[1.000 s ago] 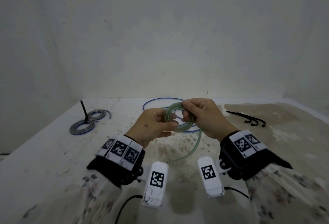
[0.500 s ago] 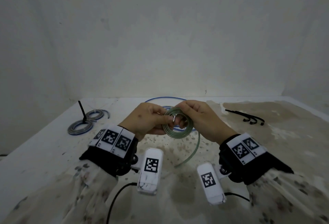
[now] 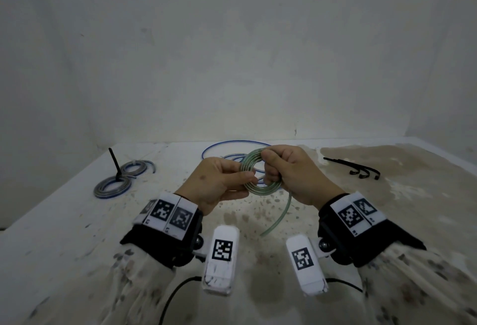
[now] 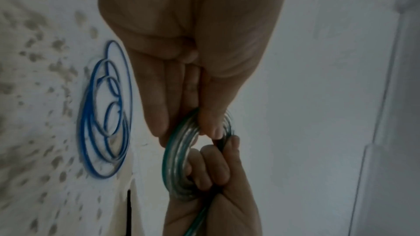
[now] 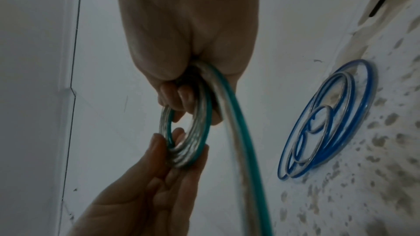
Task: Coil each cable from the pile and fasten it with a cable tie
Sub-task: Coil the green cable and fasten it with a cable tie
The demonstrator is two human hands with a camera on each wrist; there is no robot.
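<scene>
Both hands held the green cable coil (image 3: 254,178) above the desk (image 3: 64,221) centre, left hand (image 3: 219,188) pinching its near side, right hand (image 3: 291,172) gripping the opposite side, tail hanging.

Since a second ago I have wound more of the green cable (image 3: 254,181) onto its coil, so the loose tail hanging at lower centre of the head view is shorter and its end has lifted off the table (image 3: 64,221). My left hand (image 3: 219,185) has shifted from gripping the coil's left side in a fist to pinching its lower left edge with straighter fingers. My right hand (image 3: 291,175) has slid to the coil's top right.
</scene>
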